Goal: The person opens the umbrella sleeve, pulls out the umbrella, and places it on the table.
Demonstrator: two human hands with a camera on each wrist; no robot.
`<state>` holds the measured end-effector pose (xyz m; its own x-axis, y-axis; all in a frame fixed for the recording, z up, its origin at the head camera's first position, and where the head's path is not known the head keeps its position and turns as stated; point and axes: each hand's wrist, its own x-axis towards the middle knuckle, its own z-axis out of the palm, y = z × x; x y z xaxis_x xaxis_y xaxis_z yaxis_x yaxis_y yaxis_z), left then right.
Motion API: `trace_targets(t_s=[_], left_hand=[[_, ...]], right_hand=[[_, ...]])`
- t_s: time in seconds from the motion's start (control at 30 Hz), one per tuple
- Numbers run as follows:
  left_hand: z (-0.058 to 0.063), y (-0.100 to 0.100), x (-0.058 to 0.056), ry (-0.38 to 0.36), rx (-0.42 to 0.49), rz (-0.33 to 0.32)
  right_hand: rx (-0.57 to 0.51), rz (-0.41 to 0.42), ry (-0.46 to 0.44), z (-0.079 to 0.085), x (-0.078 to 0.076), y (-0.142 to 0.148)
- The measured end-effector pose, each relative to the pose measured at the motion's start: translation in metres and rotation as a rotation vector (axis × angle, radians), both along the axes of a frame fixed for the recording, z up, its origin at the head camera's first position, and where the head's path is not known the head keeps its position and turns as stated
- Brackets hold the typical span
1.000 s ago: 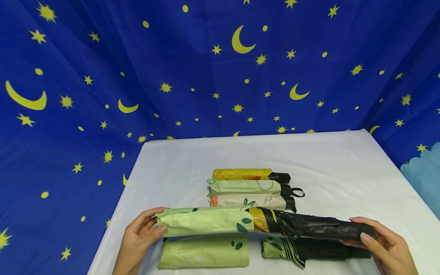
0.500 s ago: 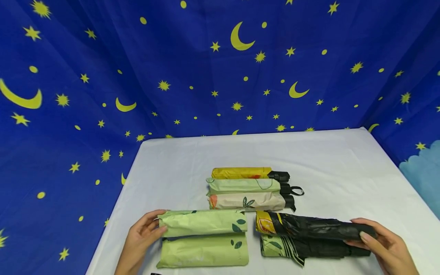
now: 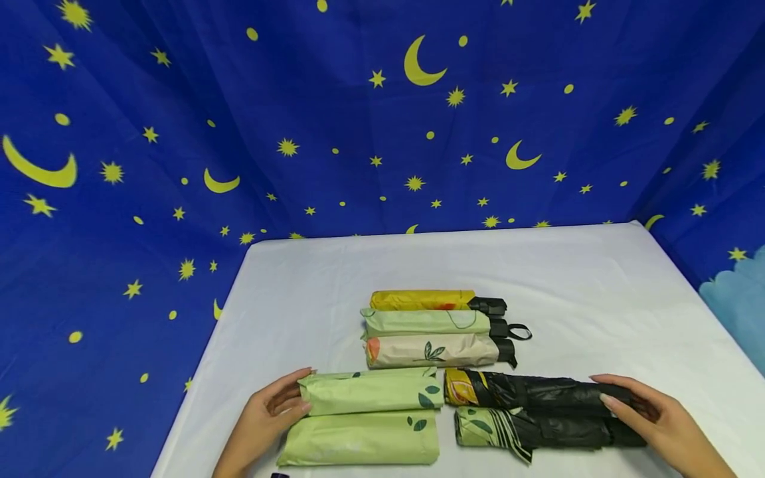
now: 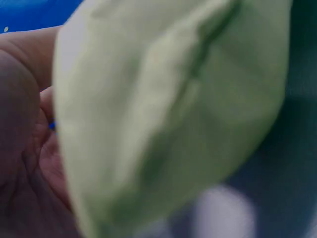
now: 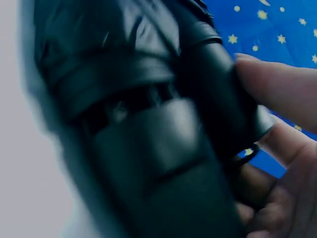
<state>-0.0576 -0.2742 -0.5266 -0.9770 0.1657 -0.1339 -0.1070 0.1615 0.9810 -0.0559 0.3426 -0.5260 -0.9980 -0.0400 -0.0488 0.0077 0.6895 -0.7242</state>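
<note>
My left hand [image 3: 265, 415] grips the left end of a light green umbrella cover [image 3: 370, 390] printed with dark leaves; its cloth [image 4: 168, 119] fills the left wrist view, blurred. My right hand [image 3: 651, 415] holds the handle end of a black folded umbrella [image 3: 538, 392] with an orange-slice pattern at its left tip. Cover and umbrella lie end to end, nearly touching. Nearer me are a second green cover [image 3: 361, 438] and a black umbrella with green leaf print [image 3: 556, 430]. In the right wrist view, fingers touch the farther handle [image 5: 213, 94], beside the nearer handle [image 5: 163, 163].
Behind these, a yellow umbrella [image 3: 421, 300], a pale green umbrella [image 3: 424, 323] with a wrist loop and a beige umbrella [image 3: 430, 350] lie side by side on the white table [image 3: 311, 285]. A blue star-and-moon curtain [image 3: 335, 119] surrounds the table.
The upper green cover and black umbrella, end against end at first, came apart, then were lowered toward the table. The cover and left hand shifted right; the right hand moved left along the handle.
</note>
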Motion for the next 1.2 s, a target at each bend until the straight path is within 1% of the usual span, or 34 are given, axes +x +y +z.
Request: trace_targets(t_s=[0.1, 0.2, 0.27, 0.33, 0.37, 0.43, 0.47, 0.53, 0.6, 0.63, 0.7, 0.77, 0.87, 0.93, 1.0, 1.1, 1.13, 1.2], left_hand=[[0.004, 0.003, -0.001, 0.041, -0.13, 0.016], [0.012, 0.006, -0.001, 0.083, -0.292, 0.077], [0.018, 0.01, -0.004, 0.124, -0.394, 0.115], [0.026, 0.016, -0.008, 0.176, -0.462, 0.147], [0.03, 0.021, -0.011, 0.199, -0.49, 0.163], [0.038, 0.033, -0.018, 0.267, -0.511, 0.174], [0.042, 0.04, -0.021, 0.289, -0.511, 0.176], [0.047, 0.056, -0.028, 0.345, -0.51, 0.169], [0.047, 0.073, -0.034, 0.354, -0.512, 0.144], [0.046, 0.081, -0.038, 0.358, -0.521, 0.132], [0.041, 0.097, -0.044, 0.361, -0.545, 0.107], [0.036, 0.109, -0.049, 0.365, -0.574, 0.088], [0.028, 0.121, -0.055, 0.39, -0.596, 0.088], [0.024, 0.125, -0.057, 0.398, -0.614, 0.085], [0.02, 0.126, -0.057, 0.375, -0.615, 0.062], [0.017, 0.126, -0.056, 0.336, -0.613, 0.035], [0.017, 0.126, -0.055, 0.322, -0.605, 0.037], [0.016, 0.126, -0.056, 0.309, -0.587, 0.062]], right_hand=[[0.059, 0.018, -0.024, -0.002, -0.002, 0.001], [0.108, 0.02, -0.03, 0.0, -0.003, -0.001], [0.15, 0.02, -0.021, 0.005, -0.005, -0.004], [0.185, 0.016, -0.019, 0.013, -0.007, -0.008], [0.195, 0.012, -0.004, 0.018, -0.009, -0.011], [0.212, 0.008, 0.032, 0.03, -0.015, -0.018], [0.215, 0.011, 0.053, 0.035, -0.018, -0.023], [0.216, 0.023, 0.113, 0.044, -0.026, -0.039], [0.217, 0.049, 0.166, 0.049, -0.034, -0.059], [0.221, 0.062, 0.175, 0.05, -0.037, -0.069], [0.237, 0.089, 0.17, 0.047, -0.043, -0.089], [0.262, 0.1, 0.134, 0.041, -0.048, -0.105], [0.312, 0.081, 0.083, 0.031, -0.051, -0.122], [0.338, 0.05, 0.074, 0.026, -0.052, -0.128], [0.357, 0.022, 0.071, 0.022, -0.05, -0.133], [0.369, 0.014, 0.076, 0.019, -0.047, -0.139], [0.37, 0.013, 0.079, 0.019, -0.046, -0.141], [0.357, 0.015, 0.103, 0.018, -0.045, -0.144]])
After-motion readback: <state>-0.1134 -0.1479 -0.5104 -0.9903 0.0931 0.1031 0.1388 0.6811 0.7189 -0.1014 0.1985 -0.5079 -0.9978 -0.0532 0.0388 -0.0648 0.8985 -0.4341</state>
